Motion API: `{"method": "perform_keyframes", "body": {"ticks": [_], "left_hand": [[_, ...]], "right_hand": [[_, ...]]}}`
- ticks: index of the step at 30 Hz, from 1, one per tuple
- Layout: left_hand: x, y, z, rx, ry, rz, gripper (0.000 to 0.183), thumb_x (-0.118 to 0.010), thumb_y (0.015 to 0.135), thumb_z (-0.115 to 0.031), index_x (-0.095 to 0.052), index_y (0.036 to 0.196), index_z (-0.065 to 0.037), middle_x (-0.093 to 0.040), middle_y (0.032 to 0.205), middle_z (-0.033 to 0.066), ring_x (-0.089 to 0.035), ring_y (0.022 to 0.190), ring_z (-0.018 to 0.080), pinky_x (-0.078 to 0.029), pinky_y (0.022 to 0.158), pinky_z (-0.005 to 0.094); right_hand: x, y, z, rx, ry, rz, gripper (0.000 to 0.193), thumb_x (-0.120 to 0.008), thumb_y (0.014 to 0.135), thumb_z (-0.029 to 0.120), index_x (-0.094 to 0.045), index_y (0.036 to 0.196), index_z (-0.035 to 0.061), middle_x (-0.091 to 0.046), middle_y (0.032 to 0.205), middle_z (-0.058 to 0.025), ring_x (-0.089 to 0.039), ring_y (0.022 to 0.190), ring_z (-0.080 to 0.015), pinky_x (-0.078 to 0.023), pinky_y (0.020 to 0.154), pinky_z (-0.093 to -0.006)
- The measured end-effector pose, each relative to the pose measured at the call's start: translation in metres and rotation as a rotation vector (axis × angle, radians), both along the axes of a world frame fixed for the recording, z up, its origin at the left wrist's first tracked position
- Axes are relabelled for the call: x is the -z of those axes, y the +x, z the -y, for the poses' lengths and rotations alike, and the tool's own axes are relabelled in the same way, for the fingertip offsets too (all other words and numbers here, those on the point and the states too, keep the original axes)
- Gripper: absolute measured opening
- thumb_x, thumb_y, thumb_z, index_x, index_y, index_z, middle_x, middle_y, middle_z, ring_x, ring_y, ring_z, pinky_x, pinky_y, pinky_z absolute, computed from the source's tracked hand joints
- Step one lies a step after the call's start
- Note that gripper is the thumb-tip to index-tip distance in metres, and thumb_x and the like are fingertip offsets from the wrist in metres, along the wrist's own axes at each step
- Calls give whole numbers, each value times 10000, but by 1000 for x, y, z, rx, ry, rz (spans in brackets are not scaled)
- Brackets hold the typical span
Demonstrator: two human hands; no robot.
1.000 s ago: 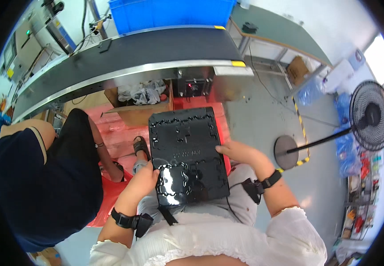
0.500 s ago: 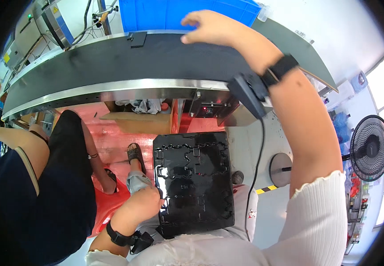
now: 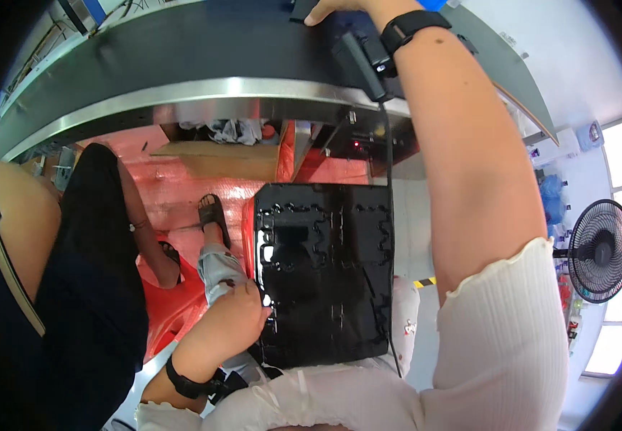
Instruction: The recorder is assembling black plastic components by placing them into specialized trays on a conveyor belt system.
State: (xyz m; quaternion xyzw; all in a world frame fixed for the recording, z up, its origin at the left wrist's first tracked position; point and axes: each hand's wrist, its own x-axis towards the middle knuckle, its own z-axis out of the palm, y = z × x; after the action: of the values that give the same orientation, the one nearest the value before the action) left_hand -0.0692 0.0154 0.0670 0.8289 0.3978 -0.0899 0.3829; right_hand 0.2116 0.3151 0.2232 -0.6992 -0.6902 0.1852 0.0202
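Note:
A glossy black plastic tray with moulded outlines rests on my lap. My left hand is closed on its left edge, with the fingertips partly hidden. My right hand reaches over the dark conveyor belt at the top edge of the view. Its thumb presses against a small flat black piece; the other fingers are mostly cut off by the view's edge. A black strap with a small dark device is on each of my wrists, and a cable hangs from the right one.
A metal rail runs along the belt's near side. Below it stands an open cardboard box with plastic bags. Another person's leg is close on my left. A black fan stands at the right.
My right hand has come down onto the flat black piece, which now sits farther right along the belt. The view has shifted, with the belt higher in it. My left hand stays on the tray.

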Motion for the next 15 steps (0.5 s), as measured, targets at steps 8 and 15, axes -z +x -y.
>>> {"method": "perform_keyframes", "body": {"ticks": [8, 15], "left_hand": [[3, -2, 0, -67, -38, -6, 377, -578, 875, -209, -478, 1023, 123, -570, 941, 324, -575, 882, 471, -472, 751, 481], [13, -6, 5, -111, -21, 17, 379, -583, 879, -243, -513, 989, 113, -572, 952, 326, -579, 881, 469, -473, 752, 479]], "right_hand": [[8, 40, 26, -126, 414, -209, 333, -735, 722, 190, -629, 961, -15, -667, 877, -194, -629, 868, -355, -484, 768, -404], [59, -12, 181, -159, 294, -768, 296, -674, 834, 241, -624, 1015, 11, -635, 866, -62, -603, 766, -127, -500, 721, -304]]}}
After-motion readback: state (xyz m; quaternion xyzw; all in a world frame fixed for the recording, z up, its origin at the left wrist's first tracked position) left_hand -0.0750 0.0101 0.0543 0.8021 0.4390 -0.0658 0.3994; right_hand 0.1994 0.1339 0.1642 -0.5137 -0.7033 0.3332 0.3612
